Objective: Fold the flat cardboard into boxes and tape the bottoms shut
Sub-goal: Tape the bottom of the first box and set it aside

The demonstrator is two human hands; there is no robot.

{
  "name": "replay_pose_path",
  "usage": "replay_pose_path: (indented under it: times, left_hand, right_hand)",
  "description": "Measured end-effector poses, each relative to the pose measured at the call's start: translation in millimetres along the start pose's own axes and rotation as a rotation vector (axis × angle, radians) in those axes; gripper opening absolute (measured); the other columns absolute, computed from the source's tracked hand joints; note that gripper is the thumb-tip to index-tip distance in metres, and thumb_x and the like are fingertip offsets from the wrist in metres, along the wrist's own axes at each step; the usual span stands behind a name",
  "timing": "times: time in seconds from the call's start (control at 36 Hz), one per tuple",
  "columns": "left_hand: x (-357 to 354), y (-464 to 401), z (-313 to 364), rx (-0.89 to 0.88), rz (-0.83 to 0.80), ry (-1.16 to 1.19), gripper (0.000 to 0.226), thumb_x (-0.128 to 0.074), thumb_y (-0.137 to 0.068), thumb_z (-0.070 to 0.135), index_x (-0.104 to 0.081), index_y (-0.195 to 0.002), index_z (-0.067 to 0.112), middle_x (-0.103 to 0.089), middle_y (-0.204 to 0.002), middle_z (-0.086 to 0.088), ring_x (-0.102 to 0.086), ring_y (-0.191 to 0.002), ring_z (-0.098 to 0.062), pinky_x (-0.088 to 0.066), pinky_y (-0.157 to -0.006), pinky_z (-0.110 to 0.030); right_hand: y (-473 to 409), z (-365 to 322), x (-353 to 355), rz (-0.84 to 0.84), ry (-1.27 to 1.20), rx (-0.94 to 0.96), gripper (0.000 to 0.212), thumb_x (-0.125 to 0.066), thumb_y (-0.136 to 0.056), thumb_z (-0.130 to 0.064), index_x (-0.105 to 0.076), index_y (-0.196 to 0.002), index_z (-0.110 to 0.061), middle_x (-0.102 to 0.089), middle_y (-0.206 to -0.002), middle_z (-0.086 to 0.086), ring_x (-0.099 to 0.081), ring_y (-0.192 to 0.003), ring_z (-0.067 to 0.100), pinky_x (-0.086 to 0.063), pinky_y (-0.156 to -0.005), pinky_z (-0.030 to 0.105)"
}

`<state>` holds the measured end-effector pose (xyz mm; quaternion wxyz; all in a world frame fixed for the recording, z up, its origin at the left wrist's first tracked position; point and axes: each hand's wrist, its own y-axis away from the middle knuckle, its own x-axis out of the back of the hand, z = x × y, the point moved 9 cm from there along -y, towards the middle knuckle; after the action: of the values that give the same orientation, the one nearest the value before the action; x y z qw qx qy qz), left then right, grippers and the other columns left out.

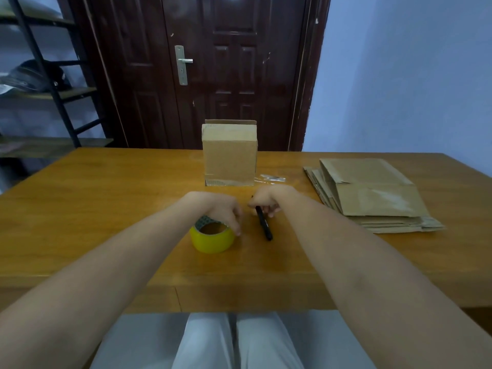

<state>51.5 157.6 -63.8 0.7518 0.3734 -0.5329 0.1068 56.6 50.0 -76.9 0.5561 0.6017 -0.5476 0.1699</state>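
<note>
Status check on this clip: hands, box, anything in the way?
Left hand grips tape roll; right hand pinches black cutter. One box standing, taped. Flat cardboard stack waiting. Nothing blocking.

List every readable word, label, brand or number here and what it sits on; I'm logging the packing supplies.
No text can be read anywhere in the head view.
Folded cardboard box: plain, no print visible.
Stack of flat cardboard: no print visible.
Yellow tape roll under the left hand: a patterned core, too blurred to read.
Black pen in the right hand: no legible marking.
</note>
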Motion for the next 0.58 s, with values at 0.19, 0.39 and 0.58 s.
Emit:
replay_pose_path:
  times: [0.19,0.39,0.58]
  left_hand:
    - [7,-4,10,-0.103,0.137,0.015,0.010,-0.069,-0.082,0.032,-0.069,-0.088,0.024,-0.067,-0.098,0.002,-0.059,-0.091,-0.018,-0.047,-0.078,-0.029]
    - [17,6,21,-0.201,0.223,0.058,0.040,-0.068,-0.082,0.012,-0.059,-0.120,0.023,-0.058,-0.118,0.005,-0.055,-0.103,-0.015,-0.048,-0.091,-0.033]
    - [23,10,21,-0.225,0.318,0.076,0.045,-0.063,-0.083,0.002,-0.060,-0.123,0.024,-0.047,-0.129,0.002,-0.054,-0.094,-0.014,-0.050,-0.085,-0.031]
  right_hand:
    - [-4,1,9,0.061,-0.091,0.005,0.025,-0.050,-0.094,-0.036,-0.052,-0.083,-0.013,-0.057,-0.087,0.009,-0.055,-0.062,0.018,-0.044,-0.048,0.022]
    - [-6,-2,9,0.055,-0.105,0.015,0.023,-0.048,-0.095,-0.030,-0.057,-0.093,-0.010,-0.056,-0.086,0.008,-0.053,-0.057,0.018,-0.041,-0.040,0.018]
    - [-9,1,15,0.102,-0.162,0.009,0.024,-0.048,-0.095,-0.030,-0.056,-0.086,-0.009,-0.057,-0.084,0.009,-0.051,-0.052,0.017,-0.042,-0.043,0.020]
